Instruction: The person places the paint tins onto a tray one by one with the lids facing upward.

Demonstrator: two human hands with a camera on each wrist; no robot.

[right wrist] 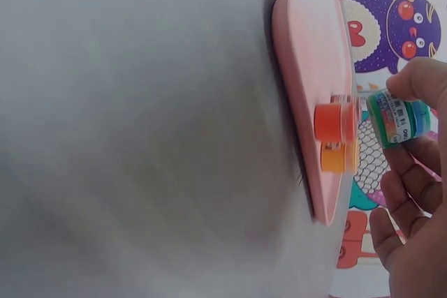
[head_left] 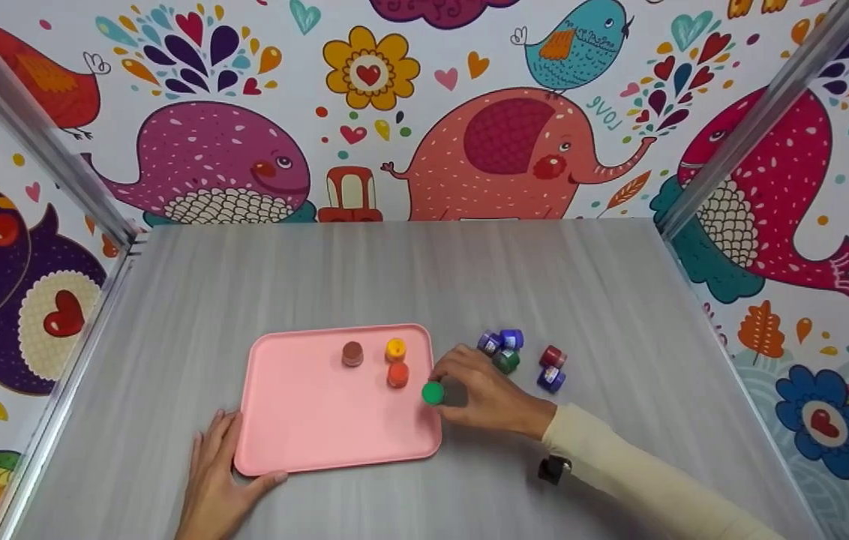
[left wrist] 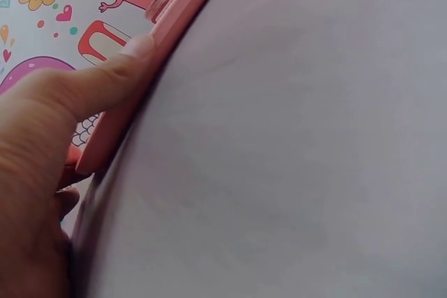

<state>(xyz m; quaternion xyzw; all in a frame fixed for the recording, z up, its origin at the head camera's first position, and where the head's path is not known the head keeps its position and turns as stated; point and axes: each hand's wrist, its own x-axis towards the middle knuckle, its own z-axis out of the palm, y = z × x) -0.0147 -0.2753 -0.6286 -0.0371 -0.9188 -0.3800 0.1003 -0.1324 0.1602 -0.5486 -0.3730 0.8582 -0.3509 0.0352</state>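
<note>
My left hand [head_left: 218, 469] holds the near left corner of a pink tray [head_left: 304, 420], thumb along the near edge and fingers along the left side. In the left wrist view the thumb [left wrist: 115, 78] lies against the tray's rim. Over the tray's right edge, my right hand [head_left: 481, 390] pinches a small green paint jar [head_left: 433, 393], its printed label [right wrist: 397, 118] showing in the right wrist view. On the tray stand a brown jar [head_left: 352, 354], a yellow jar [head_left: 395, 349] and an orange-red jar [head_left: 397, 374], close to the held one.
Right of the tray lie two blue-purple jars [head_left: 511, 339] beside a dark green jar [head_left: 506, 361]. Farther right, a dark red jar [head_left: 553, 357] touches another purple jar [head_left: 551, 379]. Patterned walls with metal corner posts [head_left: 762, 127] enclose the grey table [head_left: 304, 277].
</note>
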